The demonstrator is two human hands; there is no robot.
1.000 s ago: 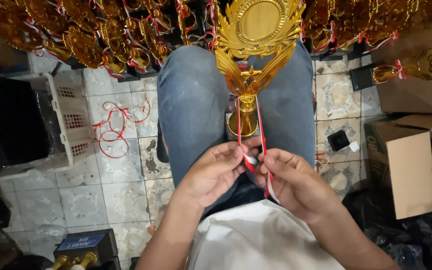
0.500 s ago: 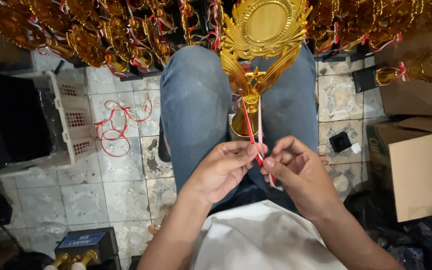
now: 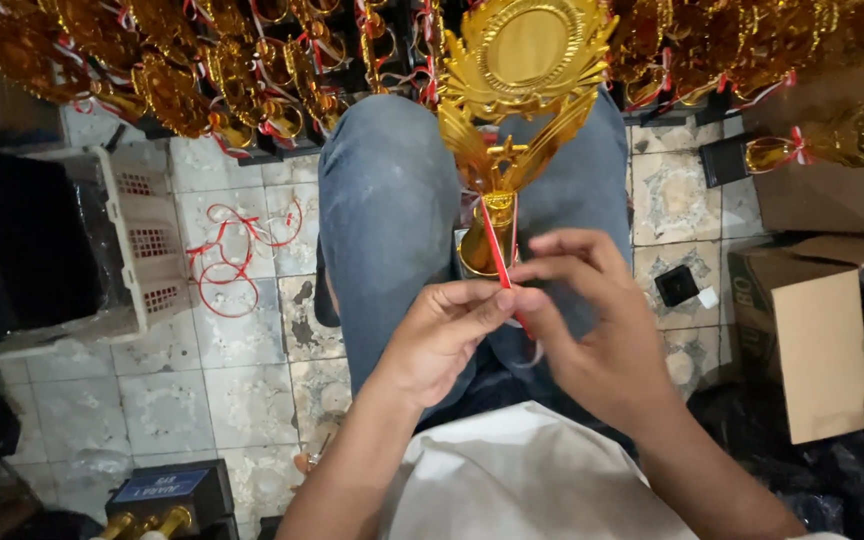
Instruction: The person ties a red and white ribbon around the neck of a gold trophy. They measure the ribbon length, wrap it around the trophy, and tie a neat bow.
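I sit with a gold trophy [image 3: 512, 110] standing between my knees, its round wreathed top pointing away from me and its stem down by my lap. A red-and-white ribbon [image 3: 497, 250] runs from the stem toward me. My left hand [image 3: 442, 335] pinches the ribbon between thumb and forefinger, fingers closed narrow on it. My right hand [image 3: 592, 320] meets it just beside, fingertips touching the same ribbon, the other fingers curled loosely above.

On the tiled floor [image 3: 242, 350] to my left lie loose loops of red ribbon [image 3: 232, 260], next to a white crate [image 3: 147, 240]. A row of more gold trophies [image 3: 182, 60] lines the far edge of the floor. An open cardboard box [image 3: 822, 330] sits at my right, near a small black block [image 3: 677, 285].
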